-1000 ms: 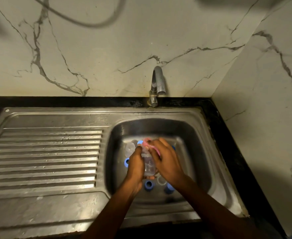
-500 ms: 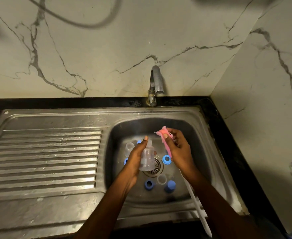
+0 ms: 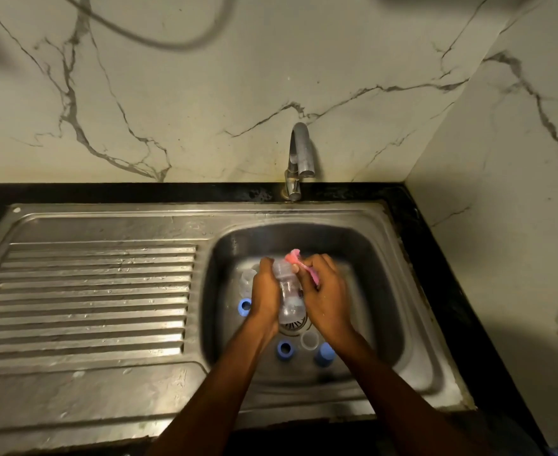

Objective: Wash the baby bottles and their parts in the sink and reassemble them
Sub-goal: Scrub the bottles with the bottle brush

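Over the middle of the sink (image 3: 336, 213), the left hand (image 3: 266, 291) was curled round a clear bottle (image 3: 289, 292), its mouth tilted toward the far side. The right hand (image 3: 328, 292) pinched a pink scrubber (image 3: 295, 260) right at that mouth. The scrubbing would likely go best with the bottle gripped firmly low down and the scrubber pushed fully inside and twisted. A blue ring (image 3: 284, 348) and a clear cap (image 3: 309, 339) lay on the near floor of the basin.
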